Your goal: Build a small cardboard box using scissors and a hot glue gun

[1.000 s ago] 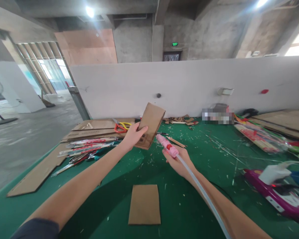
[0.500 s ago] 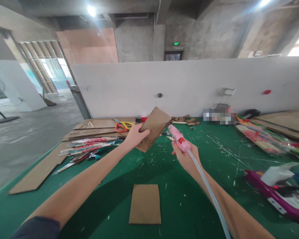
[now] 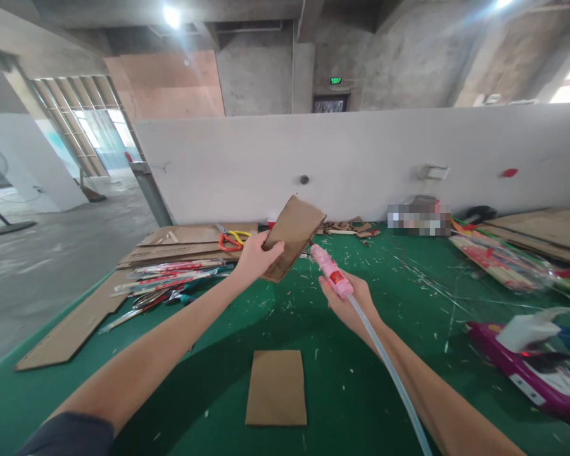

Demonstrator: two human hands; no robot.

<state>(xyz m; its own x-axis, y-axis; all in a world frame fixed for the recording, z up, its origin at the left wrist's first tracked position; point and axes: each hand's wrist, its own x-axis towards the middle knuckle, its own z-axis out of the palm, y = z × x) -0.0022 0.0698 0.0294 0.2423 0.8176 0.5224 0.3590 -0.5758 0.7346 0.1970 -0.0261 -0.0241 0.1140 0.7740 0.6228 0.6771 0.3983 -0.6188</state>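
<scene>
Above the green table, my left hand pinches a tilted brown cardboard piece by its left side, thumb across its face. My right hand is wrapped round a pink glue gun, and a clear glue stick sticks out of its back end toward me. The gun's tip is close to the lower right edge of the cardboard; whether they touch I cannot tell. Nearer to me, a square cardboard piece lies flat on the table.
Orange and yellow-handled scissors rest on stacked cardboard at the left, behind wrapped tools. A purple power strip with a white plug sits at the right. Bagged sticks and cardboard sheets lie farther back. Scraps dot the green table.
The glue gun has moved left with my right hand, closer to the cardboard's edge. The cardboard in my left hand has risen slightly and turned a little.
</scene>
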